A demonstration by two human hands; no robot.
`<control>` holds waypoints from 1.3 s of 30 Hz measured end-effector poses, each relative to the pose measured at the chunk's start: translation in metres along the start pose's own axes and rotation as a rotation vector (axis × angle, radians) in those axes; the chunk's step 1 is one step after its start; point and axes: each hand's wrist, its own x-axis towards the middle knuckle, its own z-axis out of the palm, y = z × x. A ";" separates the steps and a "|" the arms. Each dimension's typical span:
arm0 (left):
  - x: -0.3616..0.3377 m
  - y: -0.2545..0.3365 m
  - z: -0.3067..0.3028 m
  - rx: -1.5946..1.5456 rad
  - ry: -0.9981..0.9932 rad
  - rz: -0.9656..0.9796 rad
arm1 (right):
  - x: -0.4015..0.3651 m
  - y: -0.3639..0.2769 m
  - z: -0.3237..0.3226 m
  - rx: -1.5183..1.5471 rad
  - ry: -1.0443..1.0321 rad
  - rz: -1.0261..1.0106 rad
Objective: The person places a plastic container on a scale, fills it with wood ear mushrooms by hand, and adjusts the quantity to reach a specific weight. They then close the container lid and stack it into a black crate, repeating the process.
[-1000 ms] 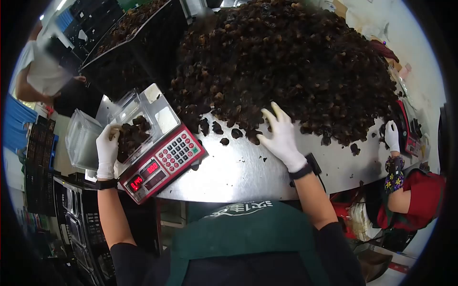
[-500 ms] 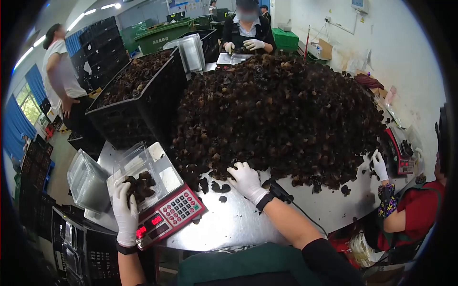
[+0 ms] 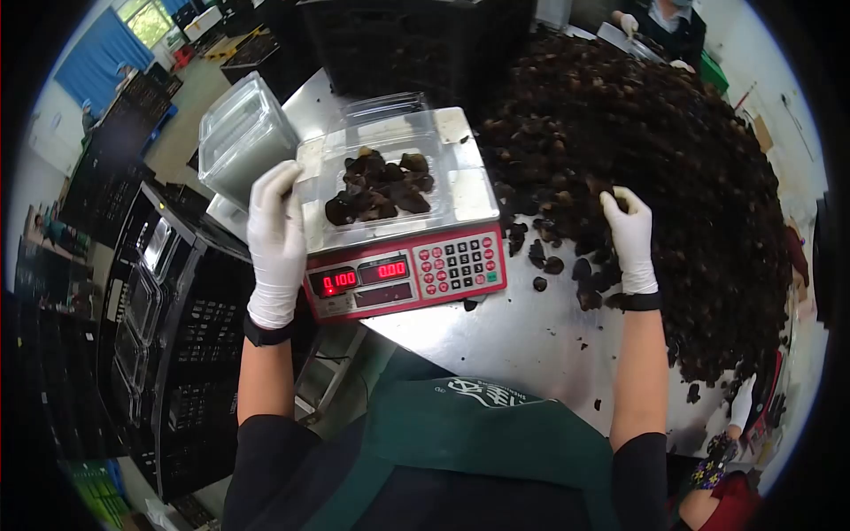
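Observation:
My left hand (image 3: 276, 243), in a white glove, is open at the left edge of a clear plastic container (image 3: 421, 228), its fingers raised and slightly bent. The container lies with its lid folded back on a red electronic scale (image 3: 363, 301) and holds dark wood ear mushrooms (image 3: 381, 186). Red digits on the scale read 0.100 and 0.00. To the right, my gloved right hand (image 3: 632, 243) is at the edge of a large heap of wood ears (image 3: 708, 221), with thumb and forefinger curled together. What sits between those fingertips I cannot tell.
Stacked clear containers (image 3: 243, 137) stand left of the scale. Loose mushroom pieces (image 3: 553, 264) lie on the metal table (image 3: 452, 332). A black crate (image 3: 398, 53) is behind the scale. Co-workers' gloved hands (image 3: 629, 24) show at the top right and lower right.
The view has swung left and down, bringing the scale toward the middle. My left hand has moved off the mushrooms to the container's edge. My right hand's spread fingers have curled in.

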 end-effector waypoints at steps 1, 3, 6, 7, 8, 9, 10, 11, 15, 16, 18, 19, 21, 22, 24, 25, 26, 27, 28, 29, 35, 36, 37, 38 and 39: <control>0.001 0.000 -0.008 0.007 0.000 -0.076 | 0.008 -0.024 0.009 0.036 -0.030 -0.048; 0.000 -0.012 -0.011 0.020 0.014 -0.086 | 0.023 -0.077 0.036 0.089 -0.130 -0.121; -0.001 -0.012 -0.004 -0.057 -0.029 -0.148 | 0.031 -0.151 0.092 0.220 -0.307 -0.195; 0.001 -0.013 -0.002 -0.036 -0.045 -0.135 | 0.030 -0.168 0.113 0.275 -0.385 -0.208; 0.003 -0.012 0.001 -0.046 -0.052 -0.121 | 0.028 -0.179 0.134 0.266 -0.413 -0.277; 0.005 -0.010 0.002 -0.056 -0.058 -0.107 | 0.025 -0.187 0.154 0.256 -0.439 -0.347; 0.008 -0.007 0.004 -0.060 -0.071 -0.097 | 0.023 -0.192 0.171 0.190 -0.440 -0.491; 0.012 0.001 0.005 -0.118 -0.093 -0.156 | 0.020 -0.192 0.188 0.122 -0.439 -0.635; 0.015 -0.002 0.022 -0.050 -0.194 -0.026 | 0.002 -0.173 0.223 -0.158 -0.501 -0.947; 0.014 -0.002 0.024 -0.063 -0.256 -0.056 | 0.002 -0.169 0.217 -0.207 -0.604 -0.859; 0.011 -0.006 0.026 -0.024 -0.349 -0.042 | 0.005 -0.173 0.204 -0.180 -0.560 -0.862; 0.007 -0.009 0.027 0.049 -0.353 0.005 | 0.005 -0.175 0.198 -0.165 -0.536 -0.863; 0.007 -0.009 0.023 0.032 -0.388 -0.009 | 0.003 -0.175 0.187 -0.222 -0.609 -0.778; 0.008 -0.010 0.022 -0.036 -0.384 -0.061 | 0.003 -0.173 0.183 -0.219 -0.620 -0.756; 0.012 -0.011 0.018 -0.176 -0.376 -0.168 | 0.000 -0.169 0.180 -0.181 -0.633 -0.685; 0.018 -0.011 0.014 -0.083 -0.328 -0.091 | 0.000 -0.168 0.180 -0.161 -0.609 -0.673; 0.024 -0.013 0.010 -0.036 -0.311 -0.108 | -0.001 -0.167 0.179 -0.140 -0.589 -0.658; 0.029 -0.015 0.007 0.012 -0.298 -0.127 | -0.002 -0.165 0.178 -0.119 -0.568 -0.639; 0.035 -0.017 0.006 0.065 -0.255 -0.059 | -0.001 -0.163 0.178 -0.089 -0.565 -0.619; 0.042 -0.019 0.004 0.079 -0.259 -0.031 | -0.001 -0.162 0.176 -0.083 -0.566 -0.608; 0.061 -0.013 0.001 0.044 -0.283 -0.002 | -0.001 -0.151 0.168 0.134 -0.581 -0.449; 0.062 -0.017 0.001 0.018 -0.286 0.015 | -0.002 -0.156 0.168 0.256 -0.604 -0.473; 0.061 -0.021 0.003 0.005 -0.268 0.049 | -0.006 -0.156 0.167 0.397 -0.654 -0.291; 0.060 -0.023 0.003 0.036 -0.270 0.052 | -0.008 -0.155 0.166 0.369 -0.637 -0.299; 0.061 -0.024 0.002 0.061 -0.266 0.062 | -0.007 -0.153 0.164 0.336 -0.614 -0.315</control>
